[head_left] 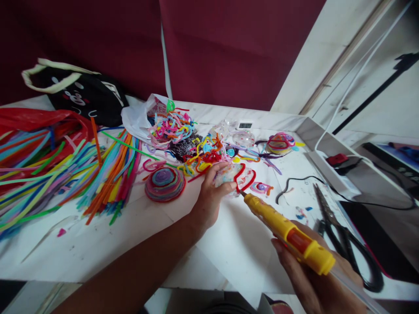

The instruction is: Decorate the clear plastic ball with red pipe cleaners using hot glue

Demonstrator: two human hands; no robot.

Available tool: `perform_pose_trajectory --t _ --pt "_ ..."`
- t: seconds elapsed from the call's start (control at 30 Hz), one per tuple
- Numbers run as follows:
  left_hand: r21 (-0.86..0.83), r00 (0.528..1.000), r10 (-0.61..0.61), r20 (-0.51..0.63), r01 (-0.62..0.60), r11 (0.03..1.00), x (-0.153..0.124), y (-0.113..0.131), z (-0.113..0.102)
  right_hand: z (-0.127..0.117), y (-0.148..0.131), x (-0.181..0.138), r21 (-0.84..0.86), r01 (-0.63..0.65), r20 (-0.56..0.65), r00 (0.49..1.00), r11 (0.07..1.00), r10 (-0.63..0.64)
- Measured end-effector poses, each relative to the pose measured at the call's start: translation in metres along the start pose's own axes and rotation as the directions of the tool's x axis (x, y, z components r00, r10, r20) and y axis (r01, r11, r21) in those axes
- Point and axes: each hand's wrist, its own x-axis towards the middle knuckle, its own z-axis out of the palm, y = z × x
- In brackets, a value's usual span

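Note:
My left hand (212,192) is closed round the edge of a clear, rounded plastic piece (223,175) with coloured flecks. A red pipe cleaner (251,179) bends in a loop along its right side. My right hand (304,261) grips a yellow hot glue gun (273,218), its tip touching or very close to the red pipe cleaner at the lower edge. Just right of the clear piece lies a small pink and purple pipe-cleaner piece (261,188). Left of my left hand sits a round coil of coloured pipe cleaners (164,184).
Bundles of pipe cleaners (111,174) spread across the left, beside a red bag (75,120) and a black tote (88,98). Curled scraps (173,126) pile at the back. Scissors (340,231), a black cable (304,178) and a dark tablet-like slab (376,235) lie at right.

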Motion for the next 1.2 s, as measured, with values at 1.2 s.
perform_pose_trajectory --t 1.2 --pt "-0.029 0.999 -0.047 -0.002 0.047 0.999 -0.001 0.001 0.001 0.012 0.004 -0.008 -0.139 0.028 -0.023 0.999 0.99 -0.032"
